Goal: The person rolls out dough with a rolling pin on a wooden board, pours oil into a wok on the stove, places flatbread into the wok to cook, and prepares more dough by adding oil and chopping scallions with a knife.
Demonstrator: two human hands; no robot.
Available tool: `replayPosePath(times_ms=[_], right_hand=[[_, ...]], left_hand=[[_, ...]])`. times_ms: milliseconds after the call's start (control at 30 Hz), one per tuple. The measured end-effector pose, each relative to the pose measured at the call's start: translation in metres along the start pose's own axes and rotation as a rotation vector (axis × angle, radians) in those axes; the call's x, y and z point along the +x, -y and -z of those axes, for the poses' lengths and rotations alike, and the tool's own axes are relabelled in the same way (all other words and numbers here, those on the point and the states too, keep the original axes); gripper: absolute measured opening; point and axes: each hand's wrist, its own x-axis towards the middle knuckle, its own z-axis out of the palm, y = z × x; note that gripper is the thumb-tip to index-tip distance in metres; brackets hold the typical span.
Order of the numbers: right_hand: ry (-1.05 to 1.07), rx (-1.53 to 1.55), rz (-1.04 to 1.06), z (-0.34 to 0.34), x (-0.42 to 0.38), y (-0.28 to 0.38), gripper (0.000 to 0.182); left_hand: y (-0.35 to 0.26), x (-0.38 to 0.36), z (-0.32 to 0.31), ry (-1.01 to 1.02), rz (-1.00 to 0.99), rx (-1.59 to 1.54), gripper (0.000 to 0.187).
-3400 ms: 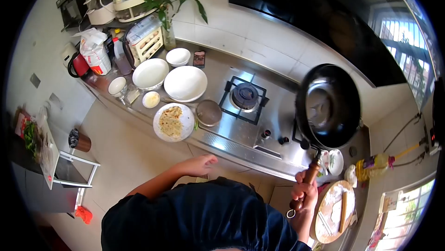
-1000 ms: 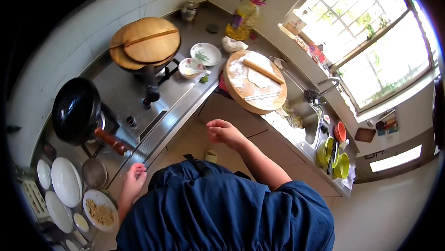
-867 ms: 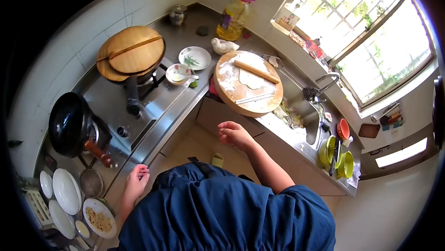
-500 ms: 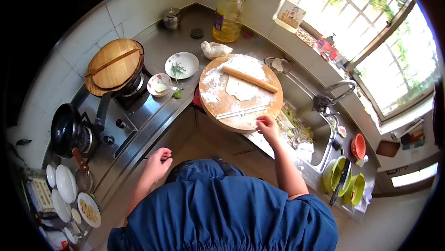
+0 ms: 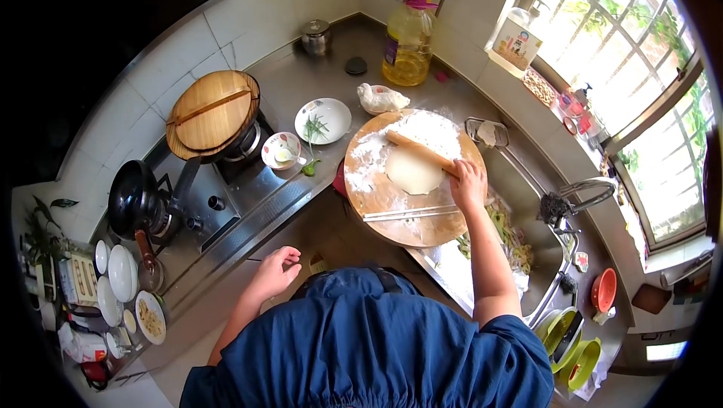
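My right hand [image 5: 468,184] is closed around the near right end of a wooden rolling pin [image 5: 418,151]. The pin lies across the back edge of a flat, roundish sheet of dough [image 5: 413,173]. Under both is a round wooden board [image 5: 361,194] dusted with white flour. A pair of long pale chopsticks [image 5: 407,213] rests on the near part of the board, below the dough. Away from the board, over the gap in front of the counter, my left hand [image 5: 277,271] hangs empty, its fingers loosely curled and apart.
Left of the board stand a plate with green sprigs [image 5: 335,116] and a small bowl with a spoon [image 5: 282,153]. An oil jug [image 5: 407,47] is behind. The sink [image 5: 544,256] holds scraps on the right. A lidded wok [image 5: 211,116] and black pan [image 5: 132,196] occupy the stove.
My right hand has moved from the board's near edge up onto the rolling pin's end. The dough sheet looks rounder and smoother. The view has shifted; my left hand stays empty.
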Motion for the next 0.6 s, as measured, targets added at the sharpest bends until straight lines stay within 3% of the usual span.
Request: replayPosePath(times_ms=[300, 400, 500, 600], right_hand=[[0.104, -0.049, 0.059, -0.017, 0.016, -0.017, 0.036], [0.038, -0.006, 0.124, -0.023, 0.018, -0.025, 0.031], [-0.081, 0.123, 0.077, -0.019, 0.027, -0.035, 0.028], [-0.120, 0.065, -0.111, -0.016, 0.035, -0.050, 0.032]], left_hand=[[0.002, 0.018, 0.003, -0.007, 0.019, 0.030, 0.028], [0.000, 0.027, 0.004, 0.018, 0.026, 0.031, 0.027], [-0.005, 0.034, 0.004, 0.040, 0.033, 0.043, 0.027], [-0.009, 0.041, 0.003, 0.076, 0.027, 0.072, 0.027]])
